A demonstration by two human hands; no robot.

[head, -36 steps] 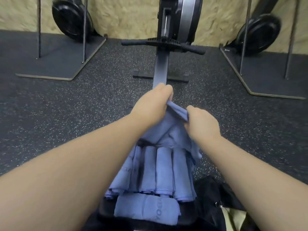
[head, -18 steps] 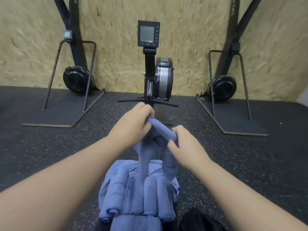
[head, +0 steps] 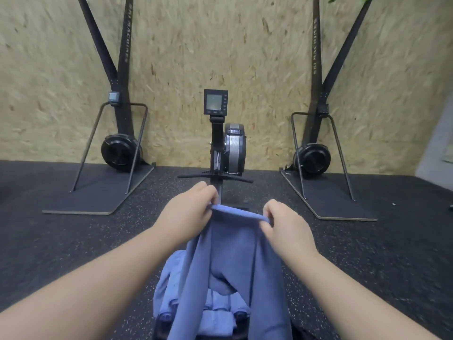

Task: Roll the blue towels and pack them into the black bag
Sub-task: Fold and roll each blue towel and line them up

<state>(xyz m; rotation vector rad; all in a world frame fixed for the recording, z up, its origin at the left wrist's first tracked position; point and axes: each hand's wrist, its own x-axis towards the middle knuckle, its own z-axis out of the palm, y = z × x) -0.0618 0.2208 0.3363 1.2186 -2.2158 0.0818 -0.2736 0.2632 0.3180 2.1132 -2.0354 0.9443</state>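
I had my left hand (head: 186,214) and right hand (head: 285,225) each pinching a top corner of a blue towel (head: 230,256), which hung open above the rolled towels (head: 215,307) piled on the floor (head: 73,241) below

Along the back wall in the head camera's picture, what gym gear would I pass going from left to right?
Left ski machine → rowing machine with its small monitor → right ski machine. Both hands, nearer the camera, hold a blue towel up in front of the rower.
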